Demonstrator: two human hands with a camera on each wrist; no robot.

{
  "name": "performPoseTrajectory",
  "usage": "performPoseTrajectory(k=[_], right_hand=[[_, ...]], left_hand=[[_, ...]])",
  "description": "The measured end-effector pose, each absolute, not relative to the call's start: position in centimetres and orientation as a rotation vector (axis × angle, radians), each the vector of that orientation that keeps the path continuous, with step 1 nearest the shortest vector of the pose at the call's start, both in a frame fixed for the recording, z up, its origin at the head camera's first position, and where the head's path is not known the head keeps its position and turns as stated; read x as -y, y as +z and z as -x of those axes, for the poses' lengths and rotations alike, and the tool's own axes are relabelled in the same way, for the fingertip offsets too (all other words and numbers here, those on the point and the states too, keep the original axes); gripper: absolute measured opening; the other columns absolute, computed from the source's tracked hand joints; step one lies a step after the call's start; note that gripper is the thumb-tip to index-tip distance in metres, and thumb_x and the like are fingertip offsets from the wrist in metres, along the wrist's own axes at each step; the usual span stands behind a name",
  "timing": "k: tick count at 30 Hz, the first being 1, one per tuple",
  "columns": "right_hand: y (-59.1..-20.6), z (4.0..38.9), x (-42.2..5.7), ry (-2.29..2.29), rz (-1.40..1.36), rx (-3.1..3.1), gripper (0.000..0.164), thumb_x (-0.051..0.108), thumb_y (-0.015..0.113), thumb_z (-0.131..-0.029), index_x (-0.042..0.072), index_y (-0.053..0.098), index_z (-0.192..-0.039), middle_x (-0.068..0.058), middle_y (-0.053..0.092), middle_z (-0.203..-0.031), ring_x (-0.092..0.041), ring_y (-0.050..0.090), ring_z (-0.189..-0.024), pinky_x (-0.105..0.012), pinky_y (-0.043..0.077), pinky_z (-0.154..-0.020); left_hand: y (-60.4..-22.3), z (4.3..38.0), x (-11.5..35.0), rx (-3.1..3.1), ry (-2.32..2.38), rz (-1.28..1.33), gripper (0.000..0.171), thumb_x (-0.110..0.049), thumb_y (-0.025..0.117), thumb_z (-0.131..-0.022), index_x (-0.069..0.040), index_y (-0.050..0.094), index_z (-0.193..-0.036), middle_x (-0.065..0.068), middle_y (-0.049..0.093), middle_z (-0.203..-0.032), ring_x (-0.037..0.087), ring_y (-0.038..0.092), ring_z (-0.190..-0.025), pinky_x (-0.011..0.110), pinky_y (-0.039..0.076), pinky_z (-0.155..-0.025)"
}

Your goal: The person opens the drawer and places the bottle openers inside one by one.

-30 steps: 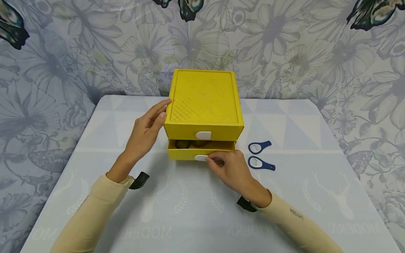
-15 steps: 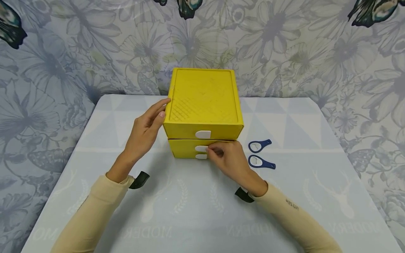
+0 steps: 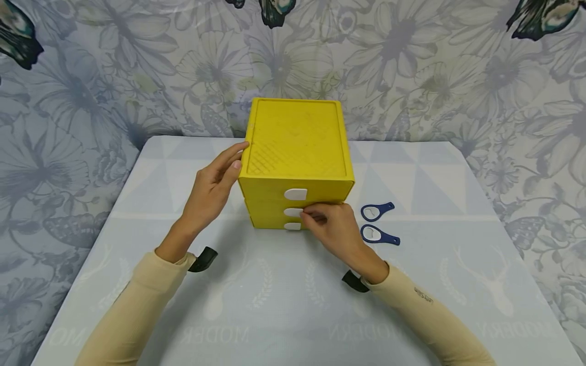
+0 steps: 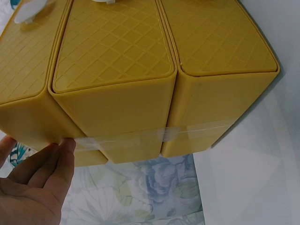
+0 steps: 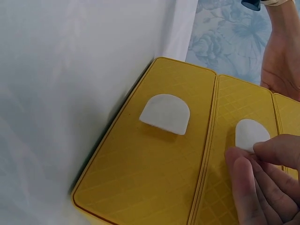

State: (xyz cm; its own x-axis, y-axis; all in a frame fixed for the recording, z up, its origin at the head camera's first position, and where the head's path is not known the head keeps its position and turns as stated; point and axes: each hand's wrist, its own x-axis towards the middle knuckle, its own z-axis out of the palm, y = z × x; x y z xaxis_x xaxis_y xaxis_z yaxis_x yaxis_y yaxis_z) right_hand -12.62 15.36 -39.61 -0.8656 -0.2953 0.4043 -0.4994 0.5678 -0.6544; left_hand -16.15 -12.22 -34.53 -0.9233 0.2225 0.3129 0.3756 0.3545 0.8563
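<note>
A yellow three-tier drawer box stands on the table with all its drawer fronts flush. Each drawer has a white tab handle. My right hand pinches the middle drawer's handle between thumb and fingers. In the right wrist view the bottom drawer's handle sits free beside it. My left hand rests its straight fingers against the left side of the box near the top edge. The left wrist view shows those fingertips touching the side wall beside a strip of clear tape.
Two small dark blue objects with round white centres and short handles, an upper one and a lower one, lie right of the box. The table has a pale patterned cover. A floral wall covering hangs behind.
The middle drawer, partly out one second ago with dark round items visible inside, has been pushed in flush by my right hand. My left hand has stayed against the box.
</note>
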Motion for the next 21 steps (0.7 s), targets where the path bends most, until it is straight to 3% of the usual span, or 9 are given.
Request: performPoseTrajectory(k=[21], right_hand=[[-41.9, 12.8, -15.4, 0.945, -0.700, 2.758, 0.008, 0.009, 0.074, -0.090, 0.008, 0.081, -0.092, 0.001, 0.075, -0.081, -0.007, 0.065, -0.069, -0.025, 0.057, -0.066]], left_hand=[[-34.3, 16.2, 12.3, 2.490, -1.586, 0.531, 0.043, -0.037, 0.045, -0.108, -0.039, 0.044, -0.150, 0.002, 0.047, -0.154, 0.023, 0.048, -0.140, 0.053, 0.044, -0.110]])
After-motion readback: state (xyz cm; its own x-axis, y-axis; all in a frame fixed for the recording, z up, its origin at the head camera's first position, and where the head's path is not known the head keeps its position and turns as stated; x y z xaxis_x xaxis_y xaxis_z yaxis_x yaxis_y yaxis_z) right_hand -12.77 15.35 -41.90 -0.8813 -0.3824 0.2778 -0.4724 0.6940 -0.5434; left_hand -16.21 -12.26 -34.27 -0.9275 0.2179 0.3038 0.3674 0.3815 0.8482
